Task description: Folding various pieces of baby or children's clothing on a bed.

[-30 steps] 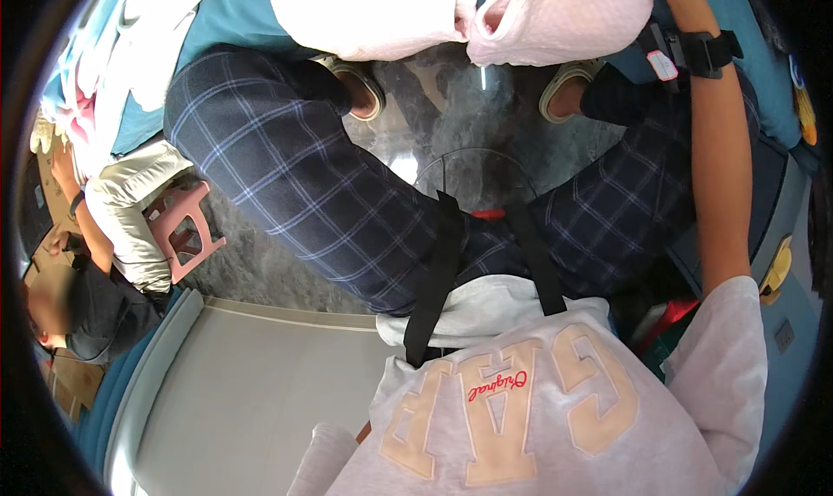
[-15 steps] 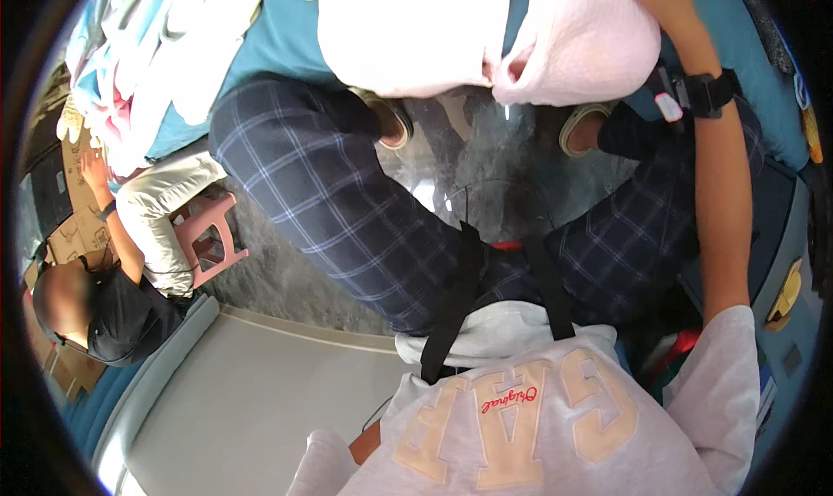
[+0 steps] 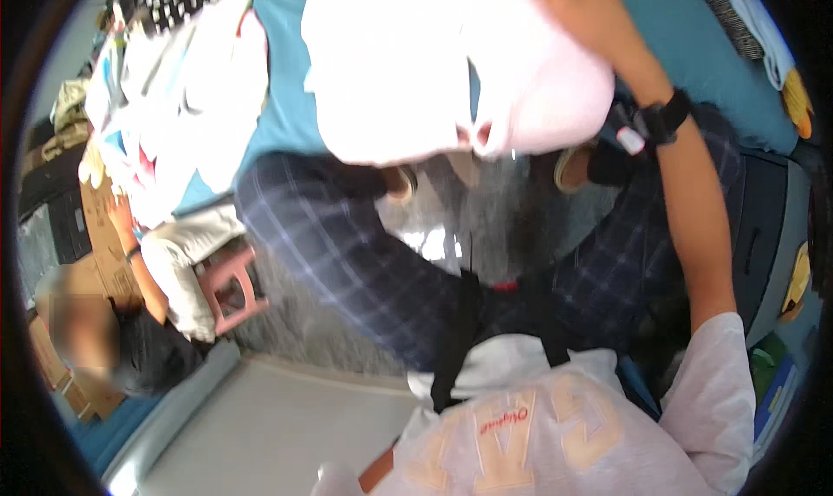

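- A person's right hand (image 3: 590, 14), cut off by the upper edge, rests on a pink cloth (image 3: 555, 88), a black strap (image 3: 664, 118) around the wrist.
- The cloth, bleached nearly white by glare, lies over a blue-green cover (image 3: 286, 105).
- A heap of clothes (image 3: 195, 79) sits to the left, near a co-worker's hand (image 3: 120, 211).
- The co-worker, in a dark shirt (image 3: 156, 348) and pale trousers (image 3: 178, 279), is beside a pink stool (image 3: 227, 288).
- Dark plaid trousers (image 3: 338, 244) cover the person's spread legs above a shiny grey floor (image 3: 486, 210).
- Cardboard (image 3: 108, 253) stands at far left.
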Demonstrator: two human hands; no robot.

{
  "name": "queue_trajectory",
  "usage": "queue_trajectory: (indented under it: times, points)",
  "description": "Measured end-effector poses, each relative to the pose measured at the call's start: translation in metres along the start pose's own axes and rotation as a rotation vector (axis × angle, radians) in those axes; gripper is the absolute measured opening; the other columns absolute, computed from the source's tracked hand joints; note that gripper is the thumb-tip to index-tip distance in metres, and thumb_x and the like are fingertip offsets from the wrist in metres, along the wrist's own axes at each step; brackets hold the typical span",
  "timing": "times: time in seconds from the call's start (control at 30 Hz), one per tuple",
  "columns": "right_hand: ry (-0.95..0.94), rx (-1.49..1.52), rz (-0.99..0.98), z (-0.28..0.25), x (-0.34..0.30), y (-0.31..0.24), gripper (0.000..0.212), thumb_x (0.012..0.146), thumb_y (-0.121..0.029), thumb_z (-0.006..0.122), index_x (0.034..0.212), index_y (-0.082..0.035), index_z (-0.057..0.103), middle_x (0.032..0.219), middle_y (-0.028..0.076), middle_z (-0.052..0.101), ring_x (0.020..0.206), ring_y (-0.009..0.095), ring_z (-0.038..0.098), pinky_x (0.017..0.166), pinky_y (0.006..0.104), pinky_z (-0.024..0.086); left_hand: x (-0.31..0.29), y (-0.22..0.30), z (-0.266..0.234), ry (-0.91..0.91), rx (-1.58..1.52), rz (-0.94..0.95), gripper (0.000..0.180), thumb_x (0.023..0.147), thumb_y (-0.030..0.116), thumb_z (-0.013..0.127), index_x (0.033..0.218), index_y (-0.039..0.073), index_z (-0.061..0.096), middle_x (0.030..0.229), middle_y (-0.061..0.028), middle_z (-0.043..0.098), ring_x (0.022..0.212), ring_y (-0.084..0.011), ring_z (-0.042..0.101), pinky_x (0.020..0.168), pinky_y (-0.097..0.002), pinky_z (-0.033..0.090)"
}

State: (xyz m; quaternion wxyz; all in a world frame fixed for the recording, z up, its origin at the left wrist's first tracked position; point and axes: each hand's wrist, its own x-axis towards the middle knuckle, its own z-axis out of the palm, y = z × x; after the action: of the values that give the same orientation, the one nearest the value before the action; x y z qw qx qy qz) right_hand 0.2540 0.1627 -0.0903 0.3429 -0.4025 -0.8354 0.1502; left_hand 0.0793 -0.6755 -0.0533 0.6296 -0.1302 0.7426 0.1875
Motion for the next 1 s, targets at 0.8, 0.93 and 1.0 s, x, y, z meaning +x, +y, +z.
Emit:
queue_trajectory:
  times: [0.8,0.93,1.0]
  points:
    - [-0.118,0.142,0.206,-0.031,0.001,-0.036,0.035,0.088,-0.027,0.061,0.118,-0.009,0.060,0.084,0.025,0.068,0.079,0.045,0.066,0.073,0.0553,0.050,-0.062,0.465,-0.193,0.143,-0.497,1.236,0.019,0.100,0.024,0.050,0.095,0.008,0.060,0.095,-0.0021,0.060,0.089,-0.0154,0.057,0.085,-0.0298,0.046]
    - [-0.127,0.188,0.185,-0.025,0.002,-0.042,0.036,0.088,-0.025,0.062,0.119,-0.008,0.059,0.084,0.024,0.069,0.079,0.044,0.066,0.073,0.0548,0.050,-0.157,0.562,-0.131,0.172,-0.525,1.449,0.015,0.101,0.018,0.048,0.102,0.006,0.057,0.092,-0.0026,0.059,0.088,-0.0134,0.055,0.080,-0.0271,0.044]
    - [-0.124,0.189,0.181,-0.027,0.004,-0.041,0.037,0.088,-0.025,0.062,0.120,-0.008,0.059,0.084,0.024,0.069,0.080,0.044,0.066,0.073,0.0549,0.050,-0.180,0.601,-0.069,0.169,-0.414,1.507,0.015,0.101,0.017,0.048,0.106,0.005,0.056,0.096,-0.0033,0.059,0.086,-0.0138,0.055,0.077,-0.0275,0.044]
